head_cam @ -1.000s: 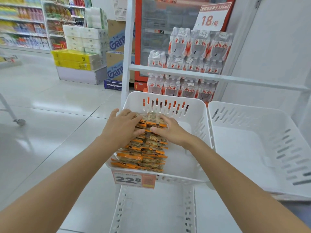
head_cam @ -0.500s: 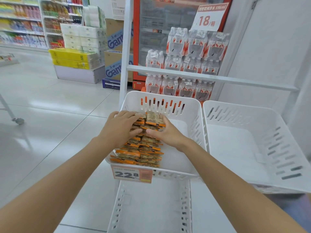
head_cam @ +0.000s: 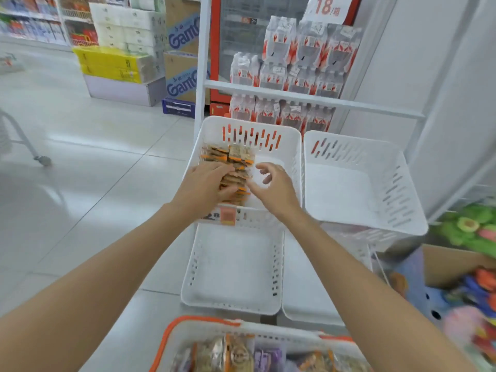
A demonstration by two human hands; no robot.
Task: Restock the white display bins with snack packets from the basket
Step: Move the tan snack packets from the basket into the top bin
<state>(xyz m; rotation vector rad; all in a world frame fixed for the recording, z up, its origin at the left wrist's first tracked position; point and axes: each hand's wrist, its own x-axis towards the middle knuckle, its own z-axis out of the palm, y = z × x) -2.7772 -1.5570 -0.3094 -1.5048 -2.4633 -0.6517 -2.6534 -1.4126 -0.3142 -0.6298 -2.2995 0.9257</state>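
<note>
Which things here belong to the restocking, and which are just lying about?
Job: packets, left bin, right bin, basket, left hand, right hand.
Lying about: water packs, cartons, toys.

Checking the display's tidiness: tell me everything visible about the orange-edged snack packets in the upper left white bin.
The orange-edged brown snack packets look like glossy film sachets, overlapped in about two rows running front to back along the left side of the slotted white plastic bin. The left hand rests on the pile's near part; the right hand, loosely curled, is just beside it, contact unclear.
</note>
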